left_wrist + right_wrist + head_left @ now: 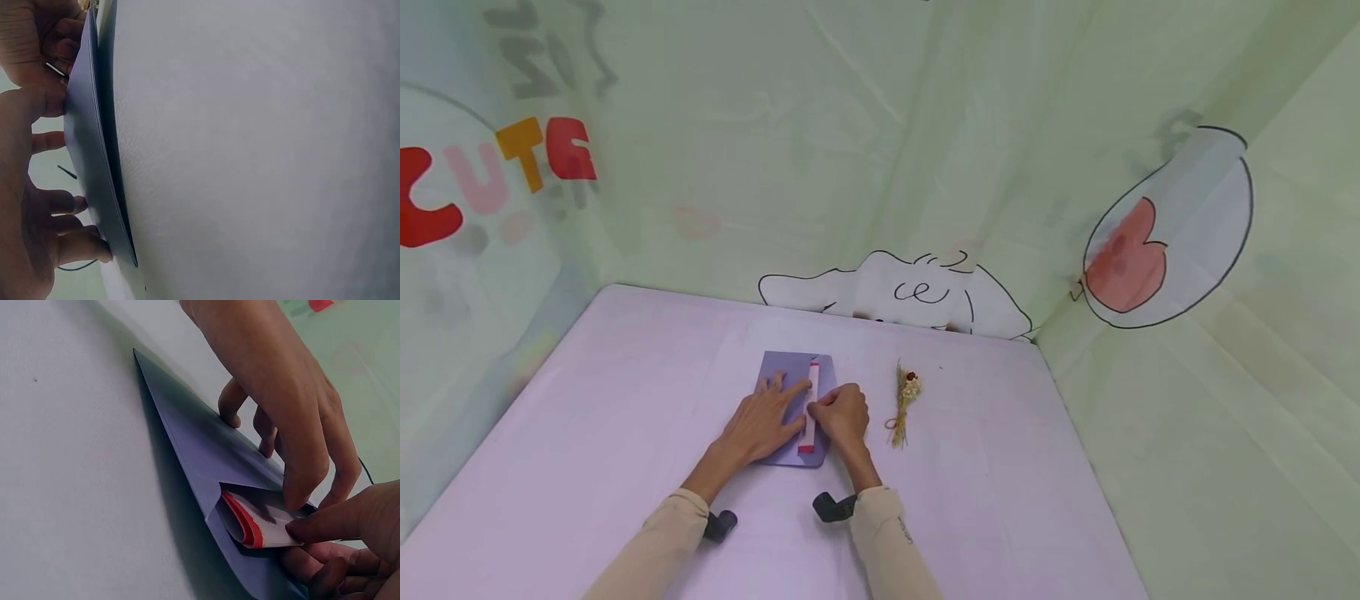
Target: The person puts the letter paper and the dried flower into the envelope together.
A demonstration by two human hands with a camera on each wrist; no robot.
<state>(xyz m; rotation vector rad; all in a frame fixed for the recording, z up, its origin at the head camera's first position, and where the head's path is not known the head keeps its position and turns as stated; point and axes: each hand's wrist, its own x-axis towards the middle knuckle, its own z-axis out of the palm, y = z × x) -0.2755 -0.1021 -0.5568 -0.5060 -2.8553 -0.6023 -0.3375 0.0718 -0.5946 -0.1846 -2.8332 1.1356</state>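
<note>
A flat purple folder-like sheet (778,364) lies on the table before me, and a narrow folded paper (808,429), whitish with red ends, lies along its right side. My left hand (758,423) rests on the sheet with fingers spread; its index finger and thumb reach the paper's left edge. From the other side my right hand (846,414) pinches the paper's right edge. In the right wrist view, the right thumb presses on the folded paper (269,525), whose red-edged layers curl at the end. The left wrist view shows the purple sheet (87,144) edge-on, slightly raised along one side.
To the right of the sheet lies a small bunch of dried flowers (907,392). A pale lilac cloth covers the table (1000,467). Light green curtains (760,150) with printed drawings and letters hang behind and at both sides. Black wrist cameras (721,527) sit by the sleeves.
</note>
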